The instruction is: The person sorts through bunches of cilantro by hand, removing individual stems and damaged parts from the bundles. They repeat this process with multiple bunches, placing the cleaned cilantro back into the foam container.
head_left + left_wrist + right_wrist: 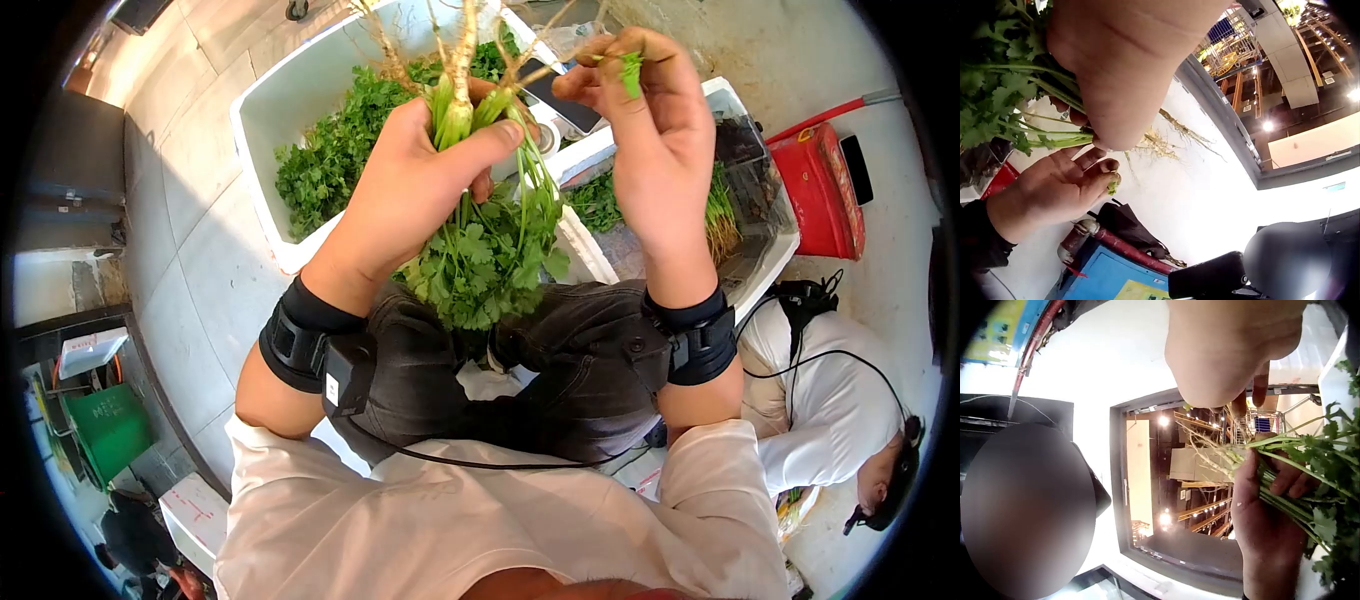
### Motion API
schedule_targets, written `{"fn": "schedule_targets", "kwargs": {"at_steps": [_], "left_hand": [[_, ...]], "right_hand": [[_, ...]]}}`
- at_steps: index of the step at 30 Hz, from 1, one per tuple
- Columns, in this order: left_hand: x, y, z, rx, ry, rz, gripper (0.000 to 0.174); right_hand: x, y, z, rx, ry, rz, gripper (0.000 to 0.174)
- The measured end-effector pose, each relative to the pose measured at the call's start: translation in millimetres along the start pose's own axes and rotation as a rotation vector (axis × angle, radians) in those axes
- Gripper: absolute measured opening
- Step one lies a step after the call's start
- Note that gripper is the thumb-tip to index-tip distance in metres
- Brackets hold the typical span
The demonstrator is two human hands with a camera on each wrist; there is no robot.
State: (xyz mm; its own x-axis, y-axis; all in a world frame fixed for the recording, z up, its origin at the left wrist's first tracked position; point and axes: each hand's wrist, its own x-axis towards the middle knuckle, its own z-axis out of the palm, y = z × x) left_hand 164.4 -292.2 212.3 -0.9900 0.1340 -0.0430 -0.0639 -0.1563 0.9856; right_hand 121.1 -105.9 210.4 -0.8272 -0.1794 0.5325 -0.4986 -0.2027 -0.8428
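Note:
My left hand (pixel 400 180) grips a bunch of coriander-like greens (pixel 485 260) by its stems, thumb across the front. Its pale, thin roots (pixel 462 55) point away from me, and the leaves hang toward my lap. Beside the roots, my right hand (pixel 660 150) is raised with its fingers bent, pinching a small green leaf scrap (pixel 631 75) between thumb and fingertips. The left wrist view shows the same leaf scrap (pixel 1112 186) at the right fingertips. Stems (pixel 1272 447) run through the left fingers in the right wrist view.
A white foam box (pixel 262 130) with loose greens (pixel 325 175) stands ahead. To its right, a second foam box (pixel 775 255) contains more greens and rooted stalks. A dark phone (pixel 565 100) lies near the boxes. A red dustpan (pixel 825 190) and another person (pixel 830 390) are at right.

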Motion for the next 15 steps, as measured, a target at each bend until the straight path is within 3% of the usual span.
{"fn": "schedule_targets", "kwargs": {"at_steps": [3,5,7,9,11,13,15], "left_hand": [[2.3,-2.0,-4.3,-0.058,0.038,-0.046,0.025],[2.8,1.0,-5.8,-0.116,0.074,-0.018,0.025],[1.5,4.6,-3.8,-0.116,0.095,-0.012,0.022],[1.1,5.1,-2.7,-0.144,0.168,0.002,0.02],[0.8,6.2,-2.8,-0.133,0.14,0.009,0.019],[1.5,6.3,-4.5,-0.128,0.114,0.017,0.019],[2.1,4.7,-5.0,-0.127,0.133,0.002,0.019]], "right_hand": [[1.3,-1.7,-1.7,-0.007,0.084,0.038,0.018],[-1.9,4.8,-6.5,-0.258,0.069,0.162,0.016],[-4.8,10.2,-7.0,-0.411,0.066,0.147,0.017],[-7.5,10.5,-6.0,-0.629,-0.109,0.156,0.021],[-9.4,13.4,-4.4,-0.635,-0.108,0.114,0.024],[-5.0,16.9,-6.6,-0.706,-0.181,-0.158,0.026],[-2.5,11.0,-3.1,-0.657,-0.164,-0.197,0.024]]}}
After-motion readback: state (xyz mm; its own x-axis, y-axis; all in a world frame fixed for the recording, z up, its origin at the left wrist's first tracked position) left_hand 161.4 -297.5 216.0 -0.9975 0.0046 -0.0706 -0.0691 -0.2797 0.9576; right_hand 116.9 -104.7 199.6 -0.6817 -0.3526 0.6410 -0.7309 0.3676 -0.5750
